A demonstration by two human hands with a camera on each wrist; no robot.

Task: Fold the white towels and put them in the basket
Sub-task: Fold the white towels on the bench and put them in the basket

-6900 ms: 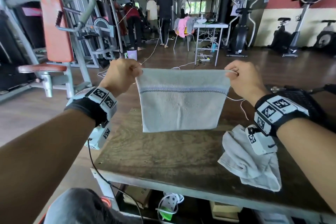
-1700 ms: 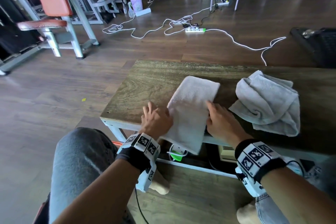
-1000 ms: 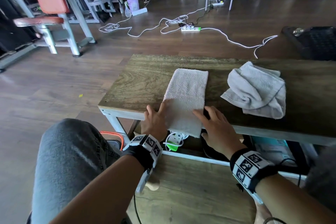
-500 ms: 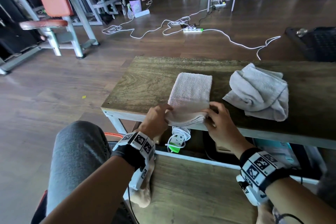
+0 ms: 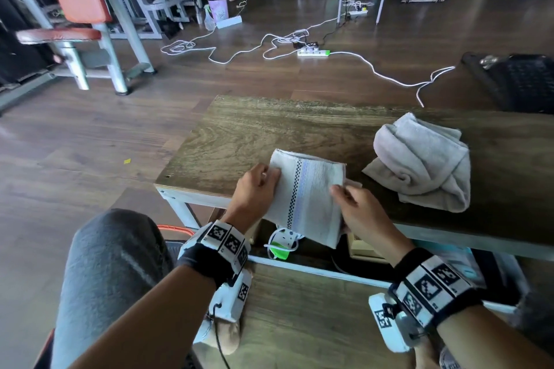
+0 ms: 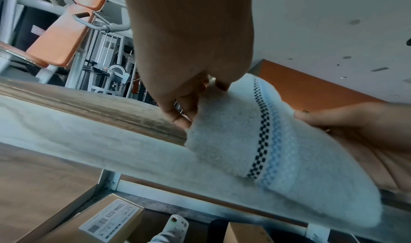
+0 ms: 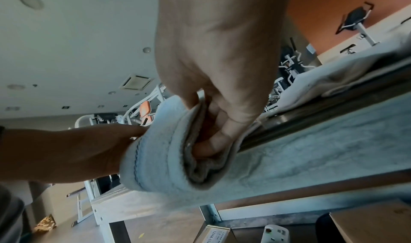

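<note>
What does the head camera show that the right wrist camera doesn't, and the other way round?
Only the head view shows the black basket on the floor beyond the table, the white cables there, and the checkered stripe on the folded towel.

Only the right wrist view shows the right hand with its fingers tucked between the towel's layers, plus the ceiling.

Both show the folded towel gripped by the left hand and the right hand at the near edge of the table, with the crumpled towel farther along.

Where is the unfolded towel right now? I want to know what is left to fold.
In the head view the crumpled towel lies on the right of the wooden table, beside the folded towel both hands hold.
</note>
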